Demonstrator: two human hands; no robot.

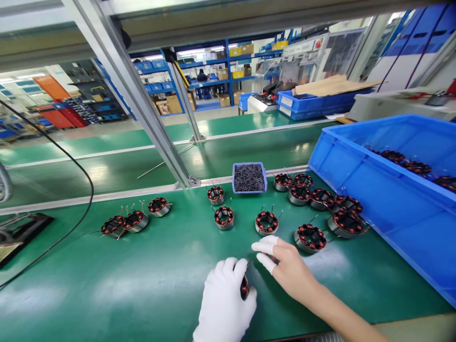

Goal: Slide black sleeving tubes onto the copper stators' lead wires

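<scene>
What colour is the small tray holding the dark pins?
Blue; the tray shows best in the head view.

The mat [142, 285] under the tray [233, 176] is smooth, glossy green. The tray and the crate [356, 190] right of it are blue plastic. Coils [266, 222] beside the tray show shiny metal rims and copper-coloured wire. Nearer than the tray, the left hand [224, 299] in a white cloth glove grips one coil [244, 286].

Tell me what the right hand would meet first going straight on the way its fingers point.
Probably the middle stator: the right hand points up and left across the green mat toward it. The nearer stator sits just right of that line; depth is unclear, so it could be brushed first.
</scene>
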